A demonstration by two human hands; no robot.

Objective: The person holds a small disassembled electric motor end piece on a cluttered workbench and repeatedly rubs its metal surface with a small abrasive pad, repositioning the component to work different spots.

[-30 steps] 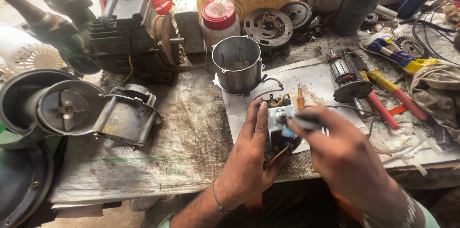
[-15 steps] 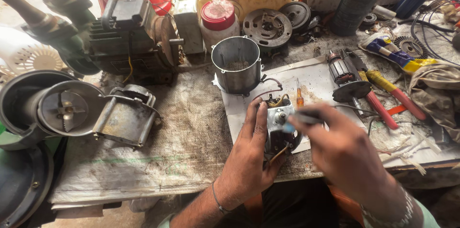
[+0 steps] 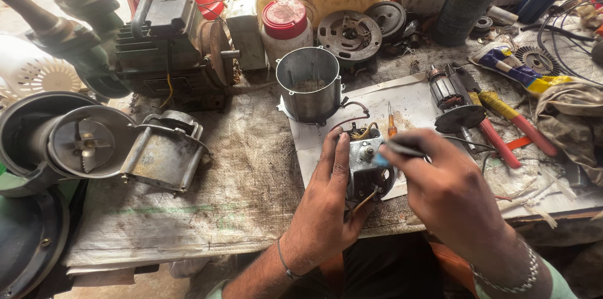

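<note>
At the far left of the frame I see a dark round housing (image 3: 28,142) with a small bladed disc (image 3: 85,143) set in it, and just right of it a grey metal casing (image 3: 164,156) lying on the cloth-covered worktop (image 3: 213,211). Above that, upper left, sits a black motor pump (image 3: 166,44). Moving toward the centre, an open steel cylinder (image 3: 309,85) stands upright at the top edge of a sheet of white paper (image 3: 411,107). Just below it, lower centre, my left hand (image 3: 323,211) is clamped around the small motor part (image 3: 366,164), fingers laid flat along its left side. The part is a stubby grey metal block on a rounded dark base, grimy, with brown and yellowish wires curling out of its top and another wire poking out underneath near my thumb. It rests on the paper at the worktop's near edge. My right hand (image 3: 455,195) is pinched shut on a thin dark tool (image 3: 402,147) whose tip meets the part's upper right face. Further right lie an armature (image 3: 449,101) and red-handled pliers (image 3: 502,132).
</note>
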